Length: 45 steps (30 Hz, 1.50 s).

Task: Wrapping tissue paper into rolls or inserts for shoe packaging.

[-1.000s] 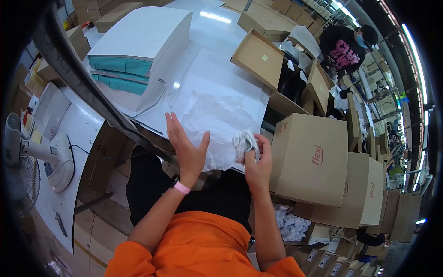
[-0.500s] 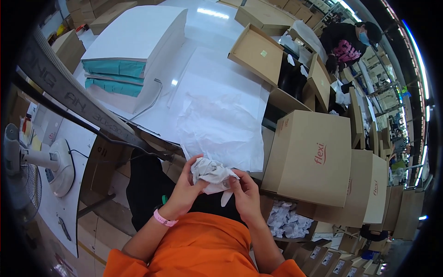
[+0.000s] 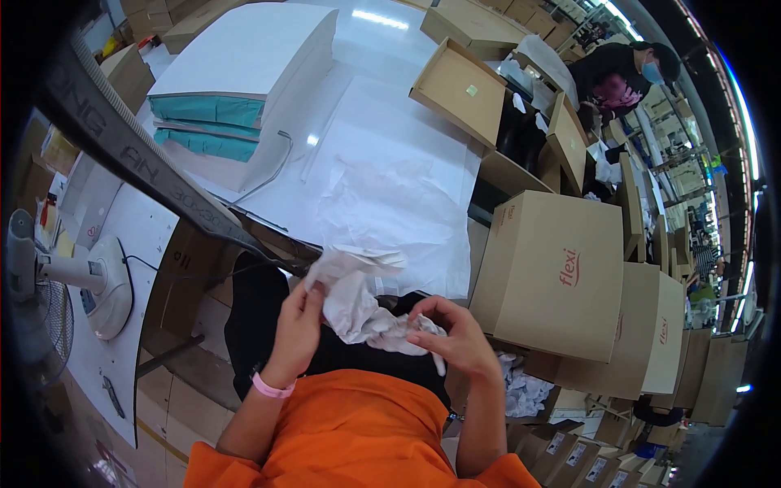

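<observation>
Both my hands hold a crumpled wad of white tissue paper (image 3: 359, 302) close to my body, below the table's front edge. My left hand (image 3: 297, 325), with a pink wristband, grips its left side. My right hand (image 3: 455, 337) pinches the twisted right end. A flat sheet of white tissue paper (image 3: 399, 211) lies on the white table (image 3: 358, 98) just beyond my hands.
A stack of white sheets with teal edges (image 3: 220, 122) sits at the far left of the table. Closed brown cardboard boxes (image 3: 553, 276) stand to my right, with open boxes (image 3: 460, 89) behind. More crumpled paper (image 3: 525, 390) lies low on the right. A fan (image 3: 49, 276) stands left. Another person (image 3: 618, 73) works far right.
My hands pulled the tissue paper off the table toward my body and crumpled it into a wad; it is now bunched tighter and stretched between both hands.
</observation>
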Each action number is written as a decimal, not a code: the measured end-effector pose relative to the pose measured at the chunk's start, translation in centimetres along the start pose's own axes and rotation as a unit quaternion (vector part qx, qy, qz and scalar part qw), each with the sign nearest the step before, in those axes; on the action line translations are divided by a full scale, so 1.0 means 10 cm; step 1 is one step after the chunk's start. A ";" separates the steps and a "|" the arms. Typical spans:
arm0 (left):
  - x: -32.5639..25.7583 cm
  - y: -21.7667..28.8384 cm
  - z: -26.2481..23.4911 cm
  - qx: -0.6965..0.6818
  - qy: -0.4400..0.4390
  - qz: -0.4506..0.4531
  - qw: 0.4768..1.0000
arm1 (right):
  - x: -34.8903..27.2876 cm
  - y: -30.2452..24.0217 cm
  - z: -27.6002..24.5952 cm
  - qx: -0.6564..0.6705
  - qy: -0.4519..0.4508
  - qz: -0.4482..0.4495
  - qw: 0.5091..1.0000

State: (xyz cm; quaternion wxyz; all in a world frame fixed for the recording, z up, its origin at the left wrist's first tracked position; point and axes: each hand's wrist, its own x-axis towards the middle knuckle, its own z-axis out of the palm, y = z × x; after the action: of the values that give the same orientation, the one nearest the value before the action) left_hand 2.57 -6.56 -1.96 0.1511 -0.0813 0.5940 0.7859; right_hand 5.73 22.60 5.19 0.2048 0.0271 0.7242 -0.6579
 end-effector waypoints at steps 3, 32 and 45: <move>0.03 0.08 -0.03 -0.149 -0.009 -0.084 0.985 | -0.14 -0.10 -0.23 -0.003 -0.055 0.048 0.997; -0.35 0.46 0.33 -0.059 -0.127 0.020 0.990 | -0.02 0.33 0.61 0.066 0.056 -0.117 0.989; -0.21 0.81 -0.13 0.115 -0.092 0.003 0.989 | -0.24 0.16 -0.11 0.313 0.268 -0.048 0.910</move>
State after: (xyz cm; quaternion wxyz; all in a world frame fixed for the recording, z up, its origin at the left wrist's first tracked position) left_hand 1.81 -10.13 5.64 0.2111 0.0112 0.6639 0.7173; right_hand 8.16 24.47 4.52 -0.0476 0.2306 0.5091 -0.8279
